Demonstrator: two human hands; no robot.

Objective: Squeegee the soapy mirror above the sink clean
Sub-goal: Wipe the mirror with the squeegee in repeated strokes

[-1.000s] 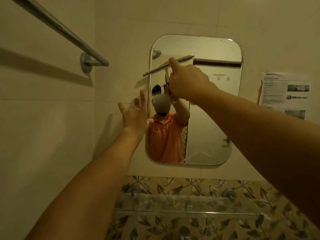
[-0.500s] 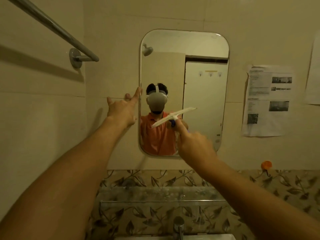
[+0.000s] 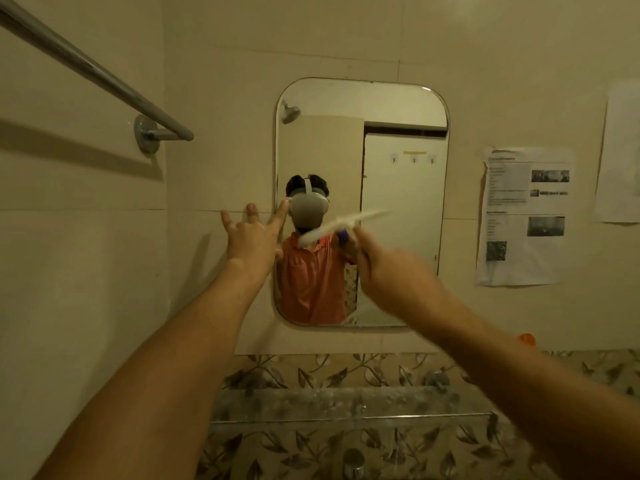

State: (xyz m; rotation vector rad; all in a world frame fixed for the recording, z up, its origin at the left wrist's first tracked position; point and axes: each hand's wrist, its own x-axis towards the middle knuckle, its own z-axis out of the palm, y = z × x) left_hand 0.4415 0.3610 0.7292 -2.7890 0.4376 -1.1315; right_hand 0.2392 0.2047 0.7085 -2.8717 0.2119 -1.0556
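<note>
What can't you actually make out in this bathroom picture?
Head view:
squeegee and right hand: motion-blurred, so blade contact with the mirror is unclear.
printed sheet: text too small.
tap: cut off by the bottom edge.
paper at far right: cut off by the right edge.

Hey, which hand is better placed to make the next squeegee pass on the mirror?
Right. The right hand grips the squeegee in front of the mirror. The left hand holds nothing; its fingers are spread on the wall at the glass's left edge.
</note>
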